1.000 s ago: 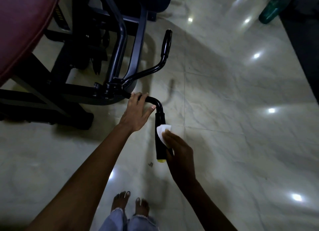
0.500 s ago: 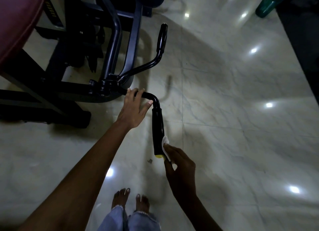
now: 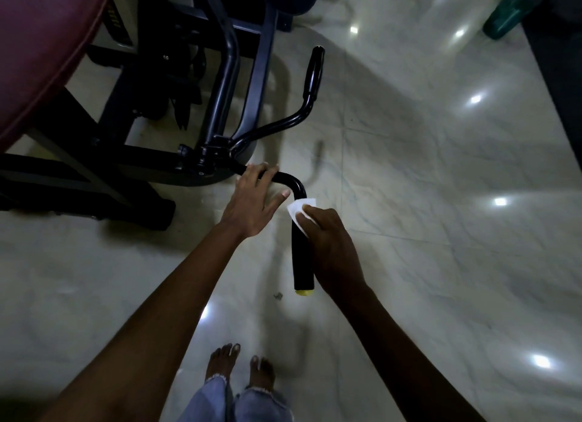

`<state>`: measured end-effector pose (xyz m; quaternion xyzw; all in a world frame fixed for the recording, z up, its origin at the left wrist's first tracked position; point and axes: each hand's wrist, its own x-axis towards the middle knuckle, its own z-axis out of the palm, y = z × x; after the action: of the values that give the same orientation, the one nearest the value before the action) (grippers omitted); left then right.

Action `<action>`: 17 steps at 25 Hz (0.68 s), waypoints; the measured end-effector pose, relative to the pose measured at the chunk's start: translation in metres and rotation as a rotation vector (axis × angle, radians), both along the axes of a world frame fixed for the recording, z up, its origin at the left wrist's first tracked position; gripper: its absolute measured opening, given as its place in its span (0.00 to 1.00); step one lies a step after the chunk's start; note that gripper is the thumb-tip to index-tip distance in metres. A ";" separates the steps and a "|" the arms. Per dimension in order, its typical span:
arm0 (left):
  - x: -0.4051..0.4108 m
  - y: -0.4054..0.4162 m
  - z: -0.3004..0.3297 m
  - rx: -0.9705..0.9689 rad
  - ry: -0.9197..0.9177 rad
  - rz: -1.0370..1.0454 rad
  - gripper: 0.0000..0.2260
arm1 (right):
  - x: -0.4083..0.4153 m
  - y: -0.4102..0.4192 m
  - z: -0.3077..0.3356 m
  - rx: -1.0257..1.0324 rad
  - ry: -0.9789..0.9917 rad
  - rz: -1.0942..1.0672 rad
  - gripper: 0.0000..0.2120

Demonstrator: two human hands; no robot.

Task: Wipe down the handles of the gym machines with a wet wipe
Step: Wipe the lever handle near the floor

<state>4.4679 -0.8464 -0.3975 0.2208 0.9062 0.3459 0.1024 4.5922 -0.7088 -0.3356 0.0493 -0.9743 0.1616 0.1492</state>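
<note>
So the person is standing barefoot on the pale marble floor, leaning over the black gym machine; the near handle is the one getting attention, a black grip with a yellow cap at its lower end, pointing back toward their feet. Right hand has its fingers curled around the upper part of that grip, pressing the white wet wipe against it just below the bend in the bar; part of the wipe pokes out above the fingertips. Left hand sits on the curved bar right next to it, fingers draped over the top and thumb stretched out toward the wipe, so it's a loose hold on the bar rather than a tight clench. The far handle sticks up and away, well apart from both hands, nothing touching it. A maroon seat pad fills the top left corner of the view; a green container stands on the floor at the top right, can't tell what's in it. Frayed light jeans at the bottom edge; a tiny bit of debris lies on the floor just beside the capped end.
</note>
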 end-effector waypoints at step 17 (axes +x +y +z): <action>-0.018 0.005 -0.013 0.074 -0.068 0.102 0.22 | 0.013 -0.005 0.025 0.309 -0.116 0.386 0.07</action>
<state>4.4503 -0.8416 -0.4109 0.1662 0.8989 0.3909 0.1071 4.6053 -0.7136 -0.3103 0.2471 -0.9669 0.0386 0.0502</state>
